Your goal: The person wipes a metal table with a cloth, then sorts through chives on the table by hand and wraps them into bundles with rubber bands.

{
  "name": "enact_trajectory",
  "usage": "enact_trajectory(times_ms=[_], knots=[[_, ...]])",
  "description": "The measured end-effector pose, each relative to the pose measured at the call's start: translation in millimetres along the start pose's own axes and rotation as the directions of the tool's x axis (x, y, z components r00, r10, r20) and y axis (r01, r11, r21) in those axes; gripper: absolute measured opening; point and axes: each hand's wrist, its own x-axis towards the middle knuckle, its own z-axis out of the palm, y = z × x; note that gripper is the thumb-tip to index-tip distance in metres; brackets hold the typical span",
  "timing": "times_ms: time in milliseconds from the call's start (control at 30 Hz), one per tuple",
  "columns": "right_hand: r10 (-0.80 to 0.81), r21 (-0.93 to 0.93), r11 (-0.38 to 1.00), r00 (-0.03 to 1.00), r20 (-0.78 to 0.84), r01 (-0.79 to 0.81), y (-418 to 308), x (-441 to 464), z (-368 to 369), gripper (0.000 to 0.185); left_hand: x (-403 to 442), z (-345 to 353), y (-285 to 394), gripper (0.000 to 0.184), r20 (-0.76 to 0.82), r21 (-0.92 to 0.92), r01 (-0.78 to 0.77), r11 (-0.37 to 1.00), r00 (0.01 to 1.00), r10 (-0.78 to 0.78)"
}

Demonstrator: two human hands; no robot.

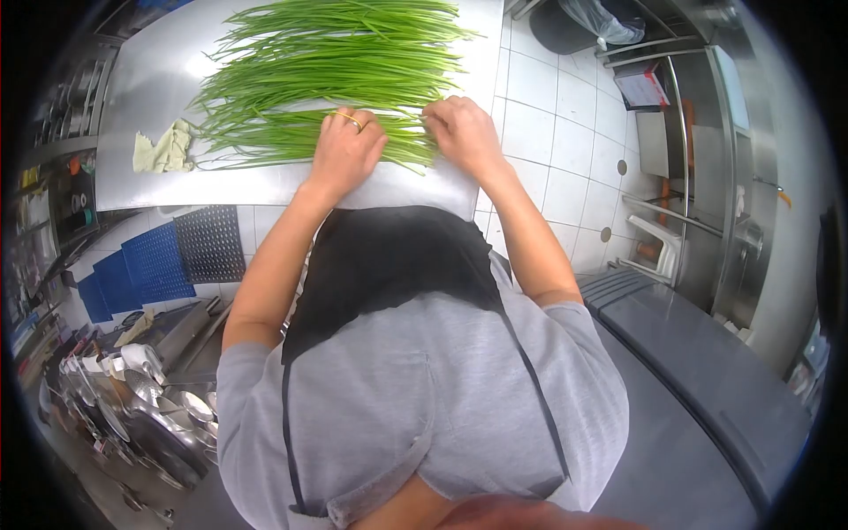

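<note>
While bare tabletop (159,79) borders green stalks (327,75), left hand (350,147) and right hand (463,132) touch them, fingers curled, grip unclear.

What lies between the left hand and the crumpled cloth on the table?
In the head view, green stalks lie on the metal table between the left hand and the cloth, reaching close to the cloth.

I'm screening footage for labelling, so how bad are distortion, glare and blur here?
Head view: strong wide-angle distortion, with black corners and a bowed rack at right; head view: whitish glare on the table left of the greens, whose stalks still read clearly; head view: both the left hand and right hand readable.
</note>
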Motion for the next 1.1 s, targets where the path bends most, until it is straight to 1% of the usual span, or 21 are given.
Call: enact_trajectory(times_ms=[67, 167, 300, 400, 467, 567, 667, 767, 867, 967, 1067, 1100], knots=[[-0.03, -0.045, 0.999, 1.0, -0.007, 0.03, -2, 6, 5, 0.009, 2, 2, 0, 0.013, -0.03, 0.01, 0.004, 1.0, 1.0, -0.004], [-0.089, -0.031, 0.995, 0.995, 0.053, 0.091, -8, 13, 10, 0.01, 2, 5, 0, 0.016, -0.078, 0.01, 0.004, 1.0, 0.997, -0.004], [-0.071, -0.088, 0.993, 0.99, 0.118, 0.082, -17, 21, 15, 0.009, -1, 10, -2, 0.025, -0.091, -0.028, 0.005, 1.0, 0.996, -0.008], [-0.069, -0.103, 0.991, 0.99, 0.126, 0.082, -20, 23, 14, 0.01, 3, 5, 6, 0.031, -0.11, -0.01, 0.054, 0.998, 0.992, -0.055], [-0.073, -0.09, 0.993, 0.992, 0.104, 0.082, -23, 22, 10, 0.01, 5, 0, 6, 0.032, -0.073, 0.022, 0.074, 0.997, 0.995, -0.072], [0.019, -0.095, 0.995, 0.989, 0.145, -0.005, -25, 17, -11, 0.01, 2, -1, 3, 0.031, -0.038, 0.033, 0.075, 0.997, 0.997, -0.074], [0.02, -0.11, 0.994, 0.969, 0.245, 0.007, -8, 2, -4, 0.008, 0, 3, 1, 0.028, -0.021, 0.049, 0.069, 0.996, 0.997, -0.068], [0.061, -0.05, 0.997, 0.989, 0.133, -0.055, -12, 3, -12, 0.008, 3, 2, 0, 0.027, -0.02, 0.056, 0.051, 0.997, 0.999, -0.05], [0.035, -0.098, 0.995, 0.999, 0.009, -0.034, -14, 12, -8, 0.009, 3, 4, -2, 0.026, -0.036, 0.051, 0.046, 0.998, 0.998, -0.044], [0.009, -0.167, 0.986, 0.995, 0.101, 0.008, -5, 21, 5, 0.008, 9, 5, -4, 0.026, -0.071, 0.067, 0.044, 0.997, 0.997, -0.039], [-0.015, -0.21, 0.977, 0.998, 0.064, 0.028, -7, 23, 10, 0.007, 15, 2, -3, 0.026, -0.097, 0.069, 0.05, 0.996, 0.994, -0.043], [-0.008, -0.195, 0.981, 0.998, 0.064, 0.02, -11, 23, 6, 0.008, 17, 1, -2, 0.026, -0.103, 0.063, 0.054, 0.997, 0.994, -0.047]])
